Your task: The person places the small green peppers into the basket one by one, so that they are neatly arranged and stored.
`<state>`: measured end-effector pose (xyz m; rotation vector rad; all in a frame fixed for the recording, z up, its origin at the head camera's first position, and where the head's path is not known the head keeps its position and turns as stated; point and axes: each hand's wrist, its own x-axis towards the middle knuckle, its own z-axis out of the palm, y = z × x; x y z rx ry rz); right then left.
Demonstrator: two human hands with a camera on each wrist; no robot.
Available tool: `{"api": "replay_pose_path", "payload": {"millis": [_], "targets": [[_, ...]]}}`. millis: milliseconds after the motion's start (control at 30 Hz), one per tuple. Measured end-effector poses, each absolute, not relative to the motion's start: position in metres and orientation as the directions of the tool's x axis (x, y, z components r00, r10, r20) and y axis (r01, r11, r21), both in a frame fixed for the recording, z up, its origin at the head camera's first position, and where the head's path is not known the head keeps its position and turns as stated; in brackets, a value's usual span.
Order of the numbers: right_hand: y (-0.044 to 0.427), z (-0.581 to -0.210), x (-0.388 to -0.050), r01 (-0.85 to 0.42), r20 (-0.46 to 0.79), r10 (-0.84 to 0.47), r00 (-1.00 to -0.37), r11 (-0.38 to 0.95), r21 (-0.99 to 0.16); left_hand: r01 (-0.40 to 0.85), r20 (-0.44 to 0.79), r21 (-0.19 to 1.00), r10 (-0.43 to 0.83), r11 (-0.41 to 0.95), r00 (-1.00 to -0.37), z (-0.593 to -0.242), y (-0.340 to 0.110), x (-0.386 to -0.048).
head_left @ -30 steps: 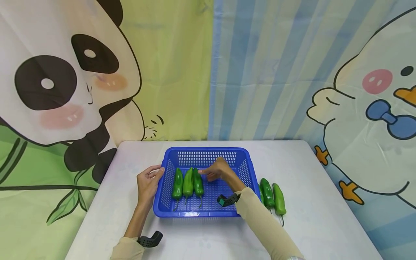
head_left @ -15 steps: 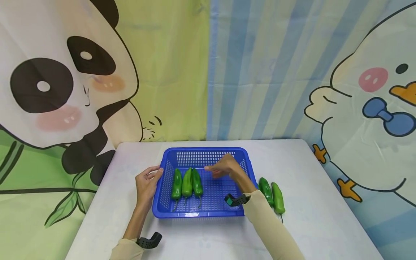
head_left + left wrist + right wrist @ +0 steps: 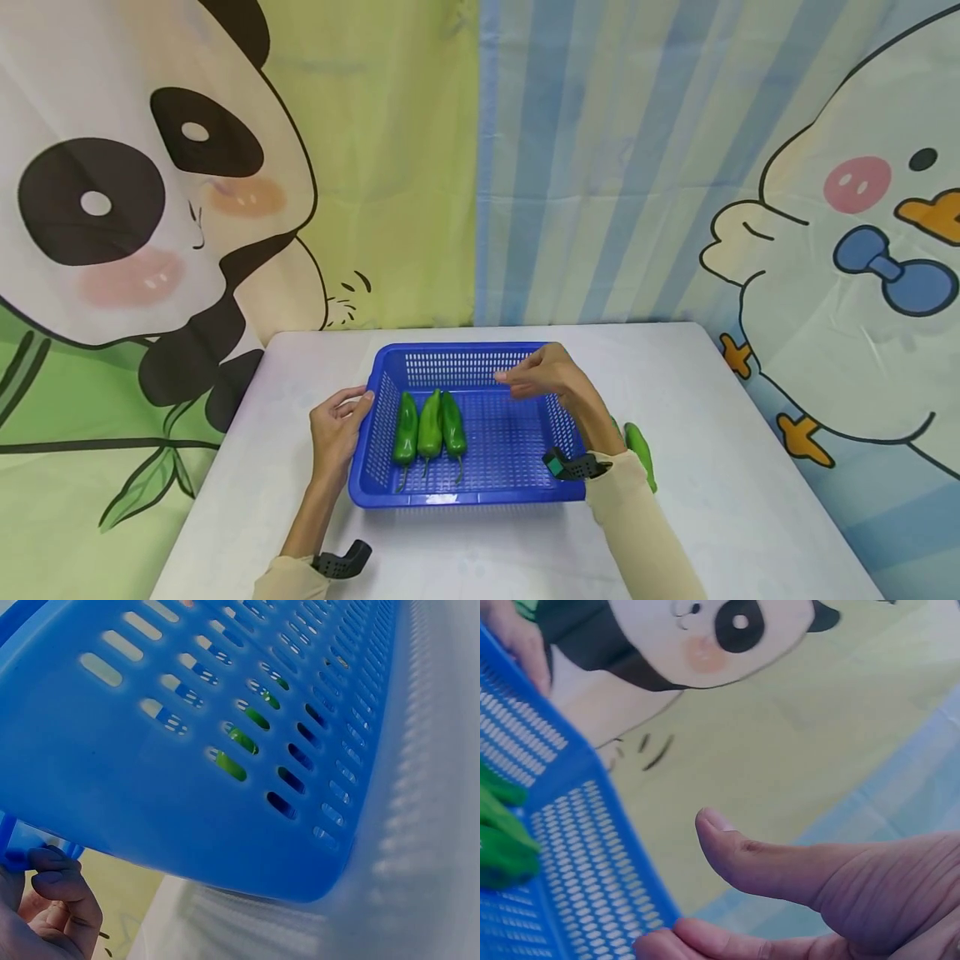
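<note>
Three green peppers (image 3: 431,427) lie side by side in the left half of a blue plastic basket (image 3: 397,500), stems toward the front. At its left rim my left hand (image 3: 335,429) pinches the edge between thumb and curled fingers; the left wrist view shows these fingers (image 3: 64,896) at the rim. Above the right part of the basket hovers my right hand (image 3: 546,372), holding nothing. In the right wrist view its thumb (image 3: 772,866) is extended, apart from the fingers. Green peppers also show through the basket's slots in the left wrist view.
More green peppers (image 3: 640,454) lie on the white table (image 3: 720,500) just right of the basket, partly hidden by my right forearm. A printed curtain (image 3: 405,167) with cartoon animals hangs behind the table.
My right hand has risen from beside the rightmost pepper in the basket and moved right. My left hand stays at the rim, and the three peppers in the basket keep their places.
</note>
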<state>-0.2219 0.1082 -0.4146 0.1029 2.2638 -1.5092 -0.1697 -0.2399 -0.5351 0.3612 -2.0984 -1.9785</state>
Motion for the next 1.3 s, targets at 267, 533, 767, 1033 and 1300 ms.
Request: {"api": "replay_pose_path", "payload": {"millis": [267, 533, 767, 1033, 1300], "targets": [[0.142, -0.400, -0.213, 0.251, -0.335, -0.148, -0.930, 0.409, -0.877, -0.023, 0.000, 0.998, -0.344, 0.063, -0.939, -0.535, -0.241, -0.169], [0.176, -0.397, -0.206, 0.251, -0.308, -0.098, -0.946, 0.380, -0.891, -0.029, -0.013, 0.999, -0.337, 0.043, -0.942, -0.534, -0.241, -0.170], [0.209, -0.405, -0.196, 0.245, -0.280, -0.043, -0.959, 0.367, -0.897, -0.038, -0.018, 0.998, -0.340, 0.051, -0.940, -0.533, -0.242, -0.172], [0.237, -0.418, -0.183, 0.283, -0.302, -0.004, -0.953, 0.344, -0.896, -0.048, -0.028, 0.997, -0.341, 0.053, -0.940, -0.533, -0.243, -0.173], [0.261, -0.427, -0.173, 0.322, -0.326, 0.052, -0.944, 0.365, -0.874, -0.043, -0.024, 0.998, -0.337, 0.047, -0.941, -0.534, -0.242, -0.172]]}}
